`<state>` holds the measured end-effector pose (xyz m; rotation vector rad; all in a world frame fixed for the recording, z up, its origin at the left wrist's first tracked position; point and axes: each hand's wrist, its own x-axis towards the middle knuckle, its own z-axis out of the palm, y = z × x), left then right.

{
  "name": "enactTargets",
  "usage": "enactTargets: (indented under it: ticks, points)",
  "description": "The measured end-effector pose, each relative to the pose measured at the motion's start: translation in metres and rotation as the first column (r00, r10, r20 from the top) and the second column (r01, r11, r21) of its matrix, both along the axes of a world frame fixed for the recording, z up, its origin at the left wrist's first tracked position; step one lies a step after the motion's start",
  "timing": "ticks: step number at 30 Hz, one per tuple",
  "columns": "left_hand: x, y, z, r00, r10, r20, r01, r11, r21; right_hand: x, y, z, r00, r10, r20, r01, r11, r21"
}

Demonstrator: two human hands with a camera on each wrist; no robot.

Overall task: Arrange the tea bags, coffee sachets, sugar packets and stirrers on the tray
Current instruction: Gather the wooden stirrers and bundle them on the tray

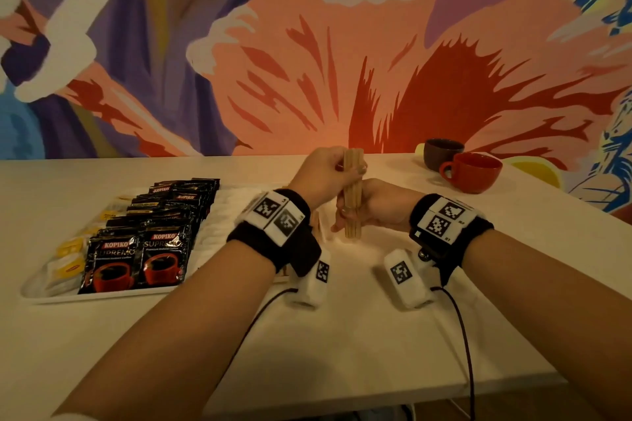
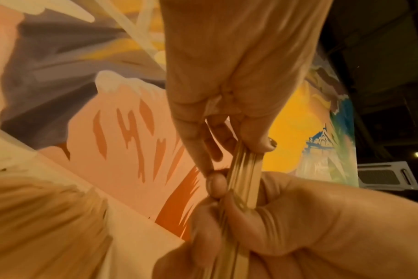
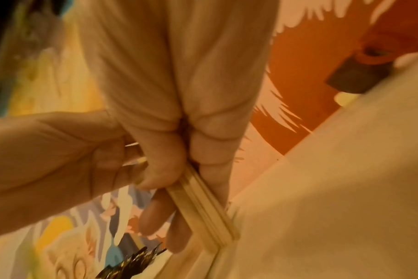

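A bundle of wooden stirrers stands upright with its lower end on the white table. My left hand grips the bundle's upper part and my right hand grips its lower part. In the left wrist view the left hand pinches the stirrers between thumb and fingers. In the right wrist view the right hand is curled round the stirrers. On the left, the white tray holds rows of black coffee sachets, yellow tea bags and white sugar packets.
A red cup and a dark cup stand at the table's back right. A few more wooden sticks show behind my left wrist, mostly hidden. Cables run from both wristbands toward the table's near edge. A painted wall rises behind the table.
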<state>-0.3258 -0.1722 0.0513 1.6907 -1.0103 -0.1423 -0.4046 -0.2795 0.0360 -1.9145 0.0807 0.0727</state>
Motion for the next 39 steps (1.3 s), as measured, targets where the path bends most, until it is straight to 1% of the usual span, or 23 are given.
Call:
enactTargets:
  ticks: [2, 5, 6, 8, 10, 11, 12, 14, 16, 19, 21, 24, 27, 30, 33, 39]
  points:
    - [0.005, 0.012, 0.011, 1.0, 0.006, -0.021, -0.006, 1.0, 0.008, 0.003, 0.01, 0.009, 1.0, 0.021, 0.023, -0.02, 0.999, -0.049]
    - [0.012, 0.03, 0.028, 0.999, 0.022, -0.038, -0.019, 0.998, 0.058, 0.011, 0.028, 0.017, 0.996, 0.059, 0.066, -0.058, 0.998, -0.017]
    - [0.014, 0.036, 0.032, 0.999, 0.03, -0.038, -0.027, 0.997, 0.074, 0.014, 0.033, 0.02, 0.995, 0.065, 0.073, -0.062, 0.997, -0.042]
    - [0.018, 0.045, 0.039, 0.998, 0.036, -0.045, -0.031, 0.995, 0.1, 0.017, 0.041, 0.026, 0.995, 0.053, 0.079, -0.035, 0.976, -0.215]
    - [0.019, 0.055, 0.043, 0.998, 0.039, -0.054, -0.033, 0.993, 0.114, 0.02, 0.05, 0.033, 0.997, 0.015, 0.072, 0.014, 0.92, -0.391]
    - [0.021, 0.06, 0.044, 0.997, 0.038, -0.066, -0.031, 0.993, 0.11, 0.022, 0.055, 0.035, 0.997, -0.006, 0.073, 0.036, 0.908, -0.417]
    - [0.022, 0.064, 0.044, 0.996, 0.035, -0.079, -0.027, 0.995, 0.098, 0.023, 0.059, 0.037, 0.997, -0.023, 0.071, 0.049, 0.916, -0.399]
    - [0.024, 0.072, 0.042, 0.995, 0.038, -0.097, -0.03, 0.996, 0.079, 0.027, 0.067, 0.038, 0.998, -0.053, 0.039, 0.063, 0.947, -0.316]
    - [0.025, 0.079, 0.037, 0.993, 0.053, -0.103, -0.045, 0.996, 0.079, 0.029, 0.072, 0.038, 0.999, -0.048, -0.011, 0.044, 0.969, -0.245]
    - [0.027, 0.088, 0.024, 0.985, 0.061, -0.16, -0.048, 0.996, 0.079, 0.032, 0.078, 0.035, 0.991, -0.022, -0.13, 0.001, 0.987, -0.163]
    - [0.029, 0.095, 0.015, 0.977, 0.056, -0.207, -0.028, 0.991, 0.134, 0.034, 0.079, 0.031, 0.972, -0.028, -0.232, -0.006, 0.99, -0.142]
    - [0.03, 0.101, 0.0, 0.973, 0.066, -0.22, -0.004, 0.962, 0.271, 0.038, 0.081, 0.023, 0.944, -0.035, -0.328, -0.02, 0.987, -0.162]
    - [0.033, 0.1, -0.011, 0.959, 0.098, -0.264, -0.003, 0.942, 0.337, 0.042, 0.086, 0.016, 0.931, -0.061, -0.361, -0.006, 0.983, -0.183]
    - [0.036, 0.1, -0.014, 0.949, 0.117, -0.293, 0.01, 0.917, 0.398, 0.044, 0.09, 0.012, 0.923, -0.107, -0.371, 0.035, 0.98, -0.195]
    - [0.035, 0.099, -0.013, 0.952, 0.109, -0.286, 0.04, 0.882, 0.469, 0.044, 0.092, 0.011, 0.911, -0.155, -0.383, 0.076, 0.974, -0.212]
    - [0.036, 0.098, -0.013, 0.956, 0.159, -0.246, 0.016, 0.809, 0.587, 0.04, 0.097, 0.009, 0.879, -0.295, -0.375, 0.172, 0.929, -0.329]
